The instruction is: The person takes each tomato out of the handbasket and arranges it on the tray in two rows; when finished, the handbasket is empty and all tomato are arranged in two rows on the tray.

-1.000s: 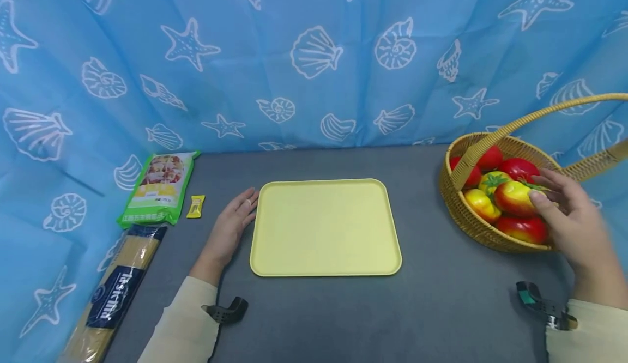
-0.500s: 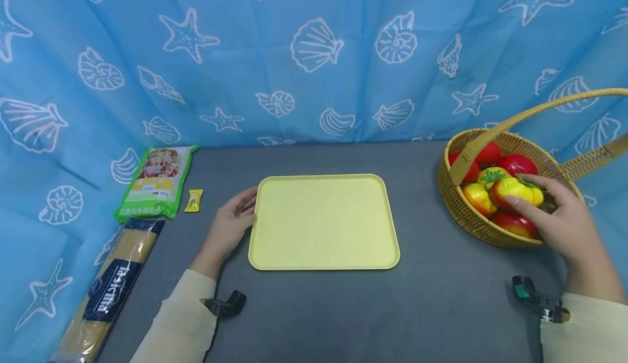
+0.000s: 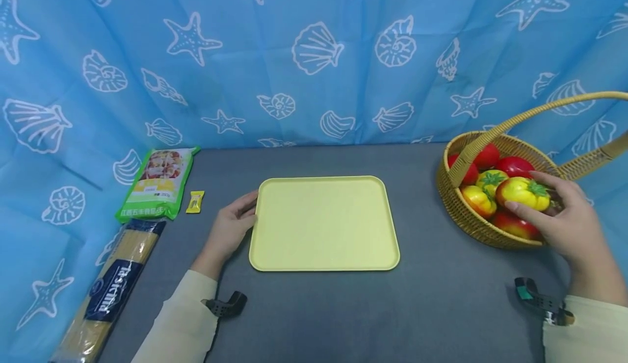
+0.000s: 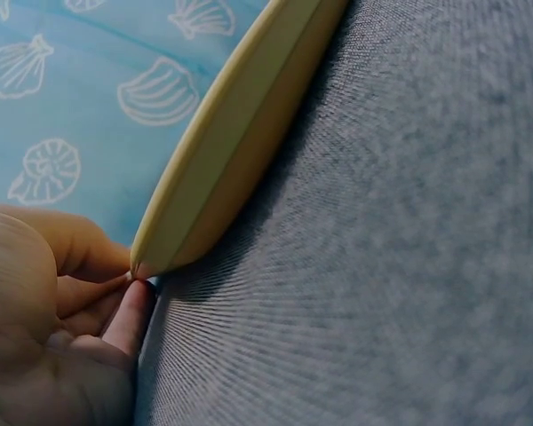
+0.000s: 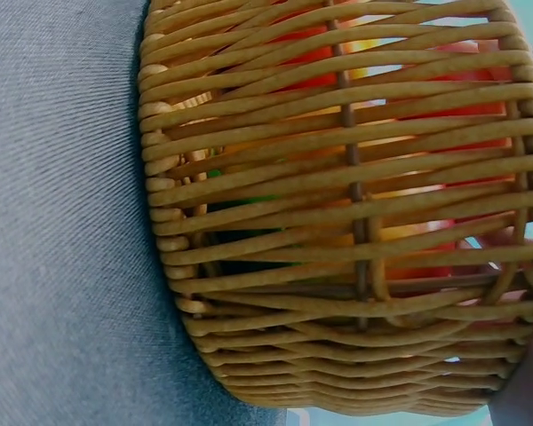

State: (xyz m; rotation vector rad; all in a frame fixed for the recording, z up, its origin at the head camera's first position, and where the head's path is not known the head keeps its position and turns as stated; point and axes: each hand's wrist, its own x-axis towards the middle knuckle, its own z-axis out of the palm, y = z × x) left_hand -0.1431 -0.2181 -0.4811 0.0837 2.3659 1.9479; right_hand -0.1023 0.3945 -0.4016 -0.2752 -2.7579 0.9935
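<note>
In the head view my left hand (image 3: 230, 232) holds the left rim of a pale yellow rectangular tray (image 3: 324, 224) on the grey table. The left wrist view has the thumb and fingertips meeting at that tray's edge (image 4: 218, 160). At the right, my right hand (image 3: 571, 216) is in a wicker basket (image 3: 471, 227), thumb and fingers round a yellow-and-red fruit with a green leafy top (image 3: 521, 191). Another green-topped fruit (image 3: 492, 180) lies beside it. In the right wrist view the basket's woven wall (image 5: 355, 213) hides most of the hand and contents.
More red and yellow-red fruit (image 3: 515, 167) fills the basket, under its tall arched handle (image 3: 554, 104). On the left lie a green food packet (image 3: 159, 183), a small yellow sachet (image 3: 194, 202) and a pack of spaghetti (image 3: 113, 281). A blue shell-print curtain (image 3: 314, 90) hangs behind.
My right hand has moved slightly left over the fruit, and the held fruit has turned so its green top faces up. My left fingers have closed in at the tray's rim.
</note>
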